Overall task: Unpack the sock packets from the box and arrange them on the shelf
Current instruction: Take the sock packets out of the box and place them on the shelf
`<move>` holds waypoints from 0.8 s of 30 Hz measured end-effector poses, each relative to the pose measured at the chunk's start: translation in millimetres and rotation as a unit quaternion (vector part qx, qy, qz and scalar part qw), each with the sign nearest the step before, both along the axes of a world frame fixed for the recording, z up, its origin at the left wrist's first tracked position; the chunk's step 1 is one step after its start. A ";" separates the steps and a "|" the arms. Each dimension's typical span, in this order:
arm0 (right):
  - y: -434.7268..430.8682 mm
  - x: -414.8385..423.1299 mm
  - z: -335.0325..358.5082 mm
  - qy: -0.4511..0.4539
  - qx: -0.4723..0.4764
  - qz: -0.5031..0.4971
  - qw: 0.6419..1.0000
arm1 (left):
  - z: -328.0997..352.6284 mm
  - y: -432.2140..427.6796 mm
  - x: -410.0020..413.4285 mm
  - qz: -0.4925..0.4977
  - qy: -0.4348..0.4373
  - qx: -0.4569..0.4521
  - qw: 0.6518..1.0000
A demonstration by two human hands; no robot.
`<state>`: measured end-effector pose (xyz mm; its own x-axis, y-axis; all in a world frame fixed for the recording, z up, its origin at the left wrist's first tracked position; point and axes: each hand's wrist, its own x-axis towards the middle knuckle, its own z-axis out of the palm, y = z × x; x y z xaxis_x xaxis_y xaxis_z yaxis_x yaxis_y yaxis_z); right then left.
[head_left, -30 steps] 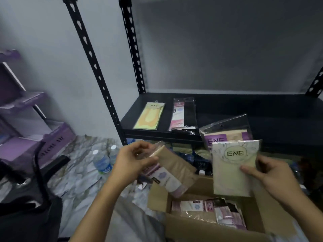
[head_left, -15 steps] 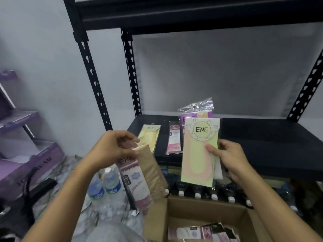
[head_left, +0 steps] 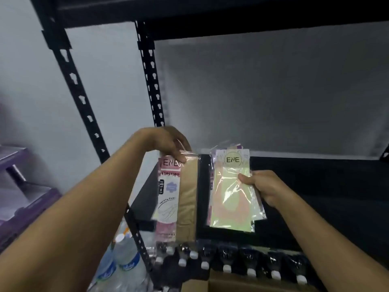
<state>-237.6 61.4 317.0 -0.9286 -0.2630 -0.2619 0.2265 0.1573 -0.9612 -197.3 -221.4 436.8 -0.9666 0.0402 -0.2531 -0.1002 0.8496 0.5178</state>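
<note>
My left hand (head_left: 168,144) pinches the top of a pink and beige stocking packet (head_left: 179,199), which hangs upright in front of the black shelf (head_left: 315,186). My right hand (head_left: 265,186) grips a pale yellow ENE sock packet (head_left: 229,197) with at least one more packet behind it, held over the shelf's left part. The packets laid on the shelf earlier are hidden behind the two held ones. Only the top edge of the cardboard box (head_left: 231,285) shows at the bottom.
Black slotted uprights (head_left: 147,70) and an upper shelf board frame the bay. Dark bottles with white caps (head_left: 227,262) line the level below. Water bottles (head_left: 124,264) stand on the floor at left. A purple rack (head_left: 19,186) sits at far left.
Both hands have risen and pushed forward toward the shelf with their packets. The view has tilted up, so the box has nearly dropped out of sight.
</note>
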 end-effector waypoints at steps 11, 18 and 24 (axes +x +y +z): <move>-25.4 -28.9 -62.8 0.035 0.073 -0.039 0.996 | -100.7 -40.8 -83.3 0.032 0.070 -0.137 0.988; -32.5 -25.0 -70.8 0.102 0.108 -0.067 0.987 | -160.7 -45.9 -89.9 0.102 0.101 -0.083 0.986; -27.2 -21.1 -57.2 0.111 0.136 -0.054 0.983 | -159.8 -44.9 -84.2 0.122 0.145 -0.045 0.981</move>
